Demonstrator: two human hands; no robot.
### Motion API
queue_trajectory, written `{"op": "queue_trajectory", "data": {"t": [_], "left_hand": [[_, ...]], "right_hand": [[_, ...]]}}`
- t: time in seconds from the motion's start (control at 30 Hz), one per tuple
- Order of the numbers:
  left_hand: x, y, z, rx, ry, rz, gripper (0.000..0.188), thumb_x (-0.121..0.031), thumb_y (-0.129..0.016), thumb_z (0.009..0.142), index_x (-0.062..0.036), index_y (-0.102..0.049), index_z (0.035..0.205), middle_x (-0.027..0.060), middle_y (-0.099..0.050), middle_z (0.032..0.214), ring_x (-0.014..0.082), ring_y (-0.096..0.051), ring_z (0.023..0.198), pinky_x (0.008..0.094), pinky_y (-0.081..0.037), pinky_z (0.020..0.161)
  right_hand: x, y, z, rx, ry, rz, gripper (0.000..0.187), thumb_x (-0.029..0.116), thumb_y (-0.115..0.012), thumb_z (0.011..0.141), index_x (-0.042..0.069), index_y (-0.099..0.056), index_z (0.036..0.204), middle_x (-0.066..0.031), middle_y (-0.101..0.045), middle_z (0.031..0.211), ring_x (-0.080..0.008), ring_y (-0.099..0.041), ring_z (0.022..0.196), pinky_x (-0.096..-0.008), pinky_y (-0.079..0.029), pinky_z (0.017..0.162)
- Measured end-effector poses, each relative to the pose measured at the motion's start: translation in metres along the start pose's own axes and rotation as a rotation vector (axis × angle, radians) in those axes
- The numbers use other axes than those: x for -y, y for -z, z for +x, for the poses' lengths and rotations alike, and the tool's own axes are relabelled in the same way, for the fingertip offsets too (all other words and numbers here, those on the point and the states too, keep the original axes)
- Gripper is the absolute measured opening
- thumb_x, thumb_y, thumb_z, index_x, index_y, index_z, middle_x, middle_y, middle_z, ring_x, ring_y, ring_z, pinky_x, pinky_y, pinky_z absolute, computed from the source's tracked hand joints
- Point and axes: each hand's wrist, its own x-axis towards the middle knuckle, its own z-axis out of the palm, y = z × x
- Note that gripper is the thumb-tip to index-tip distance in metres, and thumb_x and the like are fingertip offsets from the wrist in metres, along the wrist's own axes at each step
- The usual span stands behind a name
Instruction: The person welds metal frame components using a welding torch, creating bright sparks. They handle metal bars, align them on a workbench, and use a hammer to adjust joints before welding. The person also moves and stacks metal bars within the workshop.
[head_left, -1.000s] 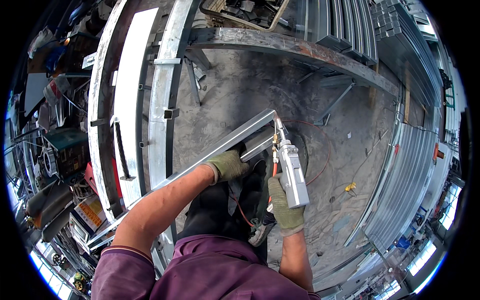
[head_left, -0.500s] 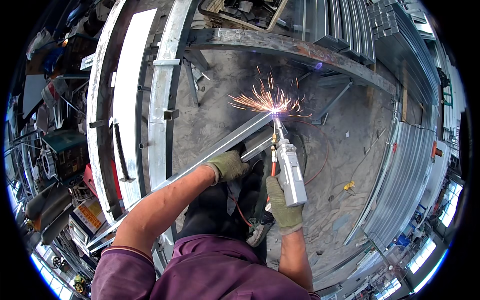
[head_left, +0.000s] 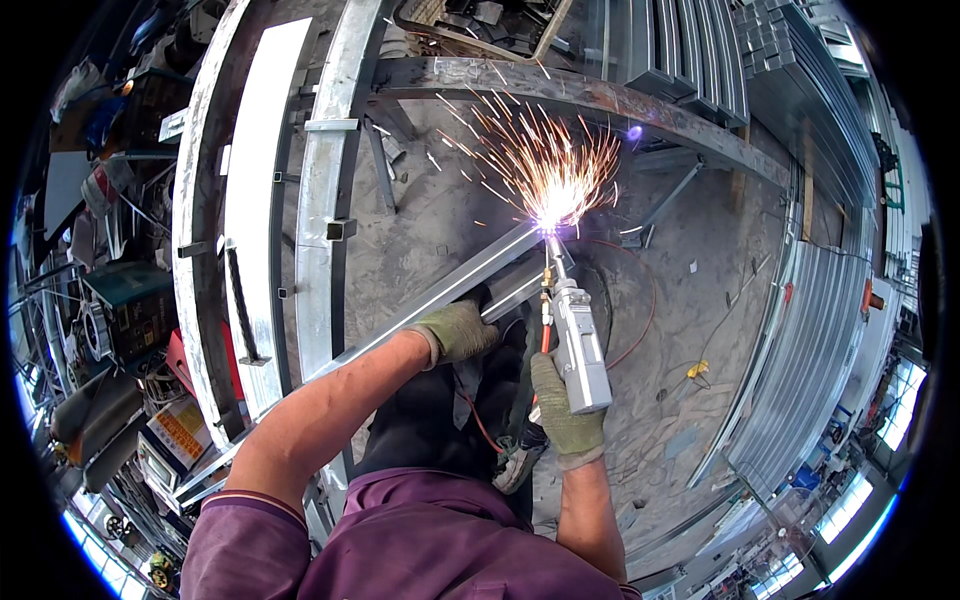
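Observation:
A green work glove covers my right hand (head_left: 568,410), which is closed around the lower end of a silver handheld welding gun (head_left: 580,340). The gun's slim nozzle reaches the far end of a long square steel tube (head_left: 470,262), where a bright glow (head_left: 553,215) hides the contact point. Orange sparks fan out beyond it. Also gloved, my left hand (head_left: 455,332) grips the metal at the near end of a shorter steel piece (head_left: 515,295), beside the long tube; its fingertips are partly hidden. An orange hose (head_left: 546,335) runs along the gun.
Steel beams (head_left: 330,200) stand on the left, and a crossbeam (head_left: 580,90) spans the far side. A scrap basket (head_left: 485,30) sits beyond it. Stacked metal profiles (head_left: 800,350) line the right. A thin red cable (head_left: 650,300) curves across the concrete floor (head_left: 650,420).
The spark spray has grown larger and brighter, reaching farther up toward the crossbeam. Both hands, the welding gun and the steel pieces stay almost where they were.

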Motion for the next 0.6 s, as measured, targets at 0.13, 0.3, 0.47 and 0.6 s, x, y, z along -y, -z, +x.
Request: {"op": "queue_trajectory", "data": {"t": [0.13, 0.3, 0.47, 0.6], "left_hand": [[0.006, -0.005, 0.006, -0.012, 0.004, 0.009, 0.064, -0.032, -0.069, 0.091, -0.0013, -0.053, 0.145, 0.0327, -0.071, 0.123, 0.0472, -0.069, 0.119, 0.049, -0.052, 0.104], [0.006, -0.004, 0.006, 0.001, 0.017, 0.012, 0.063, -0.031, -0.068, 0.091, -0.0021, -0.053, 0.145, 0.0329, -0.071, 0.122, 0.0477, -0.07, 0.117, 0.0494, -0.053, 0.102], [0.007, -0.004, 0.006, 0.009, 0.022, -0.013, 0.062, -0.029, -0.068, 0.091, -0.0017, -0.053, 0.144, 0.0327, -0.072, 0.118, 0.0473, -0.07, 0.115, 0.0493, -0.053, 0.101], [0.003, -0.003, 0.002, -0.026, -0.014, -0.024, 0.062, -0.029, -0.068, 0.09, -0.0016, -0.054, 0.144, 0.0323, -0.073, 0.115, 0.0467, -0.071, 0.114, 0.049, -0.053, 0.101]], "right_hand": [[-0.001, -0.001, -0.002, 0.0, -0.011, 0.027, 0.025, 0.013, -0.086, 0.091, 0.004, -0.076, 0.112, -0.0068, -0.077, 0.088, -0.0195, -0.075, 0.075, -0.0356, -0.059, 0.069], [-0.007, -0.004, -0.006, -0.014, -0.058, 0.132, 0.028, 0.006, -0.087, 0.089, 0.002, -0.075, 0.114, -0.0051, -0.078, 0.093, -0.016, -0.075, 0.08, -0.0337, -0.06, 0.071], [-0.008, -0.003, -0.008, 0.013, -0.078, 0.097, 0.03, 0.005, -0.087, 0.088, 0.002, -0.075, 0.116, -0.0057, -0.079, 0.099, -0.0148, -0.077, 0.086, -0.0326, -0.062, 0.073], [-0.015, 0.0, -0.012, 0.047, -0.117, 0.355, 0.03, 0.007, -0.086, 0.089, 0.001, -0.075, 0.117, -0.0077, -0.08, 0.102, -0.0155, -0.079, 0.091, -0.0335, -0.063, 0.075]]}}
